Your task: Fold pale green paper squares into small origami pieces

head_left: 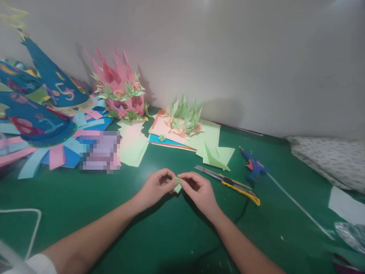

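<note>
a small green paper point(178, 188) is pinched between the nearly closed fingertips of the left hand point(156, 187) and the right hand point(201, 190); its folding seems only partly done. beyond the hands, a green paper crown point(184, 115) appears already assembled.

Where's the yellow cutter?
In the head view, the yellow cutter lies on the green table, right of centre, beyond and to the right of the right hand, near the blue glue gun.
</note>
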The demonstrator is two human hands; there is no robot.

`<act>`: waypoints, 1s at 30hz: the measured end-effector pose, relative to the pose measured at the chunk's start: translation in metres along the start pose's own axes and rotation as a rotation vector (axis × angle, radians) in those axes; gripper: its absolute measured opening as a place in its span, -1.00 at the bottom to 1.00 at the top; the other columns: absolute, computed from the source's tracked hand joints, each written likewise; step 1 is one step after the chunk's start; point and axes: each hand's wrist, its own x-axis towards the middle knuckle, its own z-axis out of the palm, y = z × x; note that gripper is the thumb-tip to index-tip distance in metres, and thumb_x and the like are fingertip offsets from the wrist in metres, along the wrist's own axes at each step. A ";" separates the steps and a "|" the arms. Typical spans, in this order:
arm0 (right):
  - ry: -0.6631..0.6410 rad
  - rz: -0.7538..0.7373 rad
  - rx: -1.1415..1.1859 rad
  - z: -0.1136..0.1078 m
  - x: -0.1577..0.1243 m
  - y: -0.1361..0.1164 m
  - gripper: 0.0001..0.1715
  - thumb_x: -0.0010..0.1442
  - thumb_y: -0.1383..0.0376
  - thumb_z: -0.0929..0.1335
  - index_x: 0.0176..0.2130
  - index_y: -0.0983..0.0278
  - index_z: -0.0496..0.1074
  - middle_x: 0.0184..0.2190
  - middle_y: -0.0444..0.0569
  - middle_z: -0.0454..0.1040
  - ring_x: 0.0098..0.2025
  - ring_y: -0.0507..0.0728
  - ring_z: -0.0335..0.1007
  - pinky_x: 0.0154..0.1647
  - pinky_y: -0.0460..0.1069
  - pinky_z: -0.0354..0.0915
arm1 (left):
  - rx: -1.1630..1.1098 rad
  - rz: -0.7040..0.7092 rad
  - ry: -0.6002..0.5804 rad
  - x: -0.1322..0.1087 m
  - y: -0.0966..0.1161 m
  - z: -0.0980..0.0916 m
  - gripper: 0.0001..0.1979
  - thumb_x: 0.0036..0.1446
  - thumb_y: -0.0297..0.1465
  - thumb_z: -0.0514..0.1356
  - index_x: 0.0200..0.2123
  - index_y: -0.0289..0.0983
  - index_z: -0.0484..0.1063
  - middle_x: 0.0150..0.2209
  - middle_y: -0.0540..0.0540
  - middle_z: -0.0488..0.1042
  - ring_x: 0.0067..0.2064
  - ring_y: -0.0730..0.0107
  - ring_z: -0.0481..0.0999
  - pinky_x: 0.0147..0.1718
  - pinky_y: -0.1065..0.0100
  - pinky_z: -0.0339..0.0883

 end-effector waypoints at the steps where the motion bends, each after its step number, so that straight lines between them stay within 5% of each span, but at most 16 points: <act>1: 0.002 0.003 -0.003 0.000 0.000 0.000 -0.87 0.07 0.35 0.32 -0.31 0.28 0.45 -0.39 -0.04 0.47 -0.36 0.05 0.41 -0.35 -0.07 0.37 | 0.002 -0.008 0.005 0.000 0.001 0.000 -0.75 -0.06 -0.25 0.20 -0.42 -0.31 0.30 -0.53 0.07 0.32 -0.53 0.56 0.33 -0.49 0.46 0.22; 9: 0.019 -0.032 -0.089 0.000 -0.002 -0.001 -0.82 0.08 0.38 0.30 -0.25 0.27 0.43 -0.38 -0.03 0.44 -0.37 0.05 0.38 -0.37 -0.07 0.35 | 0.037 -0.039 0.041 -0.001 0.001 0.001 -0.75 -0.07 -0.25 0.21 -0.46 -0.34 0.31 -0.54 0.03 0.36 -0.53 0.53 0.36 -0.48 0.44 0.24; 21: -0.005 -0.177 -0.260 0.000 -0.002 -0.005 -0.90 0.07 0.39 0.30 -0.41 0.26 0.43 -0.48 -0.06 0.43 -0.43 0.05 0.32 -0.41 -0.06 0.28 | 0.503 0.192 0.093 -0.005 -0.003 0.002 -0.86 -0.03 -0.34 0.12 -0.49 -0.30 0.39 -0.58 0.03 0.32 -0.54 0.51 0.23 -0.55 0.49 0.09; 30: -0.015 -0.111 -0.263 0.000 -0.003 -0.005 -0.89 0.09 0.39 0.29 -0.45 0.27 0.40 -0.52 -0.11 0.40 -0.46 0.03 0.29 -0.44 -0.09 0.23 | 0.477 0.176 0.071 -0.007 -0.003 0.003 -0.89 -0.01 -0.37 0.10 -0.49 -0.29 0.32 -0.58 0.04 0.31 -0.55 0.52 0.21 -0.55 0.49 0.09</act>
